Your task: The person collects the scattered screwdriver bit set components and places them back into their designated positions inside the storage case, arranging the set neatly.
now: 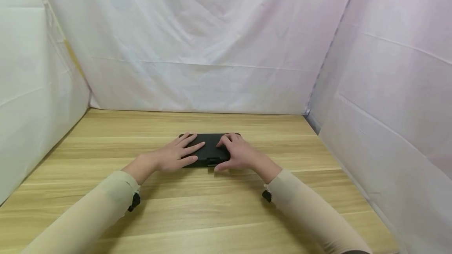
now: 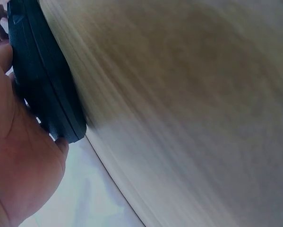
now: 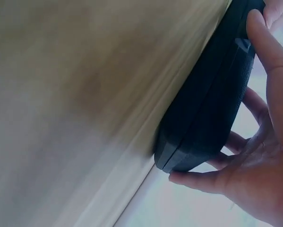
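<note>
A flat black hard case [image 1: 210,148] lies on the wooden table, a small latch [image 1: 212,160] at the middle of its near side. My left hand [image 1: 175,155] rests on the left part of the lid, its fingers spread and mostly straight. At the other end, my right hand [image 1: 240,154] holds the case with bent fingers over the lid and the thumb along the near side by the latch. In the right wrist view, the thumb lies on the case's side [image 3: 212,104] and the little finger sits at its end corner. The case's contents are hidden.
The light wooden table [image 1: 197,214] extends around the case. White cloth [image 1: 197,50] hangs behind the table and along both sides. A small black device [image 1: 134,202] shows at the left sleeve cuff, another [image 1: 267,196] at the right.
</note>
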Action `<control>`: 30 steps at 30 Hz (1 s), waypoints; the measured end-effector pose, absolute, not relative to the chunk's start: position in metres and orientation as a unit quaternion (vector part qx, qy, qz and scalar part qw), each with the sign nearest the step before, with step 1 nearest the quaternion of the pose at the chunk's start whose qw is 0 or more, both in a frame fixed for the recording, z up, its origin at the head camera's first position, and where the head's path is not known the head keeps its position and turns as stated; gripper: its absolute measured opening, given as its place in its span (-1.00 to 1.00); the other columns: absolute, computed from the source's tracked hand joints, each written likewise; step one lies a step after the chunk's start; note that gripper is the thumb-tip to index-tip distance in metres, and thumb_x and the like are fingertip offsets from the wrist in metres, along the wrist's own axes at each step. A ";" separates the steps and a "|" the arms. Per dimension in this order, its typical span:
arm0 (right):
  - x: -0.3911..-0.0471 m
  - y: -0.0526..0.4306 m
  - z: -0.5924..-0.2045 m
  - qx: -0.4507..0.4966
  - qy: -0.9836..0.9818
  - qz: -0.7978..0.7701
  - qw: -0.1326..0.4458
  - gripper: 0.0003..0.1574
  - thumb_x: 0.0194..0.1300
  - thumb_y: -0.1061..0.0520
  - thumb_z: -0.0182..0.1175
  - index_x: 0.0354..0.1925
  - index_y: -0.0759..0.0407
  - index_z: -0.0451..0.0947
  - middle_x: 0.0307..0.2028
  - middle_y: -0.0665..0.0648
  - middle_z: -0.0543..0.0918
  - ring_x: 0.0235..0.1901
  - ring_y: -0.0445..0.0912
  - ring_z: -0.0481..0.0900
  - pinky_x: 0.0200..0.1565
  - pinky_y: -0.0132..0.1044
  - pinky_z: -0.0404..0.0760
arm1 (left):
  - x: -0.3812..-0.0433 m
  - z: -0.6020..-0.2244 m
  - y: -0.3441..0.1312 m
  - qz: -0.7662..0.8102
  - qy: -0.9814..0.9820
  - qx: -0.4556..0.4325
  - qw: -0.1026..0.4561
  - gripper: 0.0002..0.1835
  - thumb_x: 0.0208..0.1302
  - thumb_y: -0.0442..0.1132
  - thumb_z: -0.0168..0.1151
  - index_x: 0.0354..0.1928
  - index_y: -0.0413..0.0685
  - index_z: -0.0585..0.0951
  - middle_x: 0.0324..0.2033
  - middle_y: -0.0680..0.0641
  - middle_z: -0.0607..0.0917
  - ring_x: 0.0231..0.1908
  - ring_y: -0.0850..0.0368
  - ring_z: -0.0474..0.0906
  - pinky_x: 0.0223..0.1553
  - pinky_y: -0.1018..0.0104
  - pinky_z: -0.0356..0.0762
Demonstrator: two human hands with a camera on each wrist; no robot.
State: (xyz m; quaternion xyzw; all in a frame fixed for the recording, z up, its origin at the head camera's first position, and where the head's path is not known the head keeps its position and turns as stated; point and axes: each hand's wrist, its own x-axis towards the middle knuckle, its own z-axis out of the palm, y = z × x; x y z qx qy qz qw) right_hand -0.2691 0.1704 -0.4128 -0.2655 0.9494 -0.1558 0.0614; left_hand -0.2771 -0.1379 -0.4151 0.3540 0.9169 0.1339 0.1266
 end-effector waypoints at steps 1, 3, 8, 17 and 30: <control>-0.269 0.169 -0.413 -0.261 0.951 -0.154 0.060 -0.04 0.26 -0.53 0.48 0.42 -0.17 0.44 0.58 0.27 0.28 0.57 0.27 0.29 0.53 0.28 0.42 | -0.277 -0.415 -0.138 0.134 0.917 0.354 0.127 -0.29 0.76 0.31 -0.22 0.79 0.37 0.05 0.81 -0.12 -0.20 0.77 -0.31 -0.39 0.67 -0.51 -0.18; -0.268 0.168 -0.413 -0.254 0.953 -0.154 0.061 -0.13 0.33 -0.52 0.43 0.40 -0.20 0.46 0.60 0.26 0.27 0.58 0.28 0.27 0.52 0.31 0.41 | -0.277 -0.415 -0.138 0.135 0.917 0.353 0.129 -0.29 0.76 0.31 -0.21 0.79 0.37 0.06 0.81 -0.12 -0.20 0.77 -0.30 -0.40 0.67 -0.52 -0.17; -0.269 0.165 -0.414 -0.244 0.955 -0.159 0.055 -0.26 0.41 -0.51 0.37 0.33 -0.21 0.49 0.50 0.23 0.35 0.50 0.25 0.34 0.45 0.28 0.49 | -0.277 -0.414 -0.138 0.143 0.916 0.350 0.131 -0.30 0.77 0.29 -0.19 0.79 0.36 0.07 0.81 -0.13 -0.19 0.77 -0.29 -0.41 0.66 -0.54 -0.17; -0.270 0.160 -0.412 -0.232 0.962 -0.137 0.050 -0.08 0.34 -0.59 0.37 0.48 -0.30 0.45 0.43 0.23 0.38 0.42 0.22 0.39 0.37 0.25 0.57 | -0.276 -0.411 -0.137 0.156 0.913 0.351 0.135 -0.30 0.76 0.25 -0.11 0.78 0.32 0.11 0.80 -0.16 -0.16 0.77 -0.32 -0.39 0.65 -0.56 -0.16; -0.274 0.149 -0.409 -0.222 0.965 -0.120 0.070 0.01 0.35 -0.64 0.30 0.64 -0.54 0.29 0.62 0.28 0.22 0.55 0.26 0.24 0.42 0.29 0.52 | -0.275 -0.412 -0.144 0.163 0.917 0.339 0.131 -0.30 0.76 0.26 -0.10 0.78 0.33 0.12 0.80 -0.15 -0.17 0.77 -0.33 -0.40 0.63 -0.59 -0.15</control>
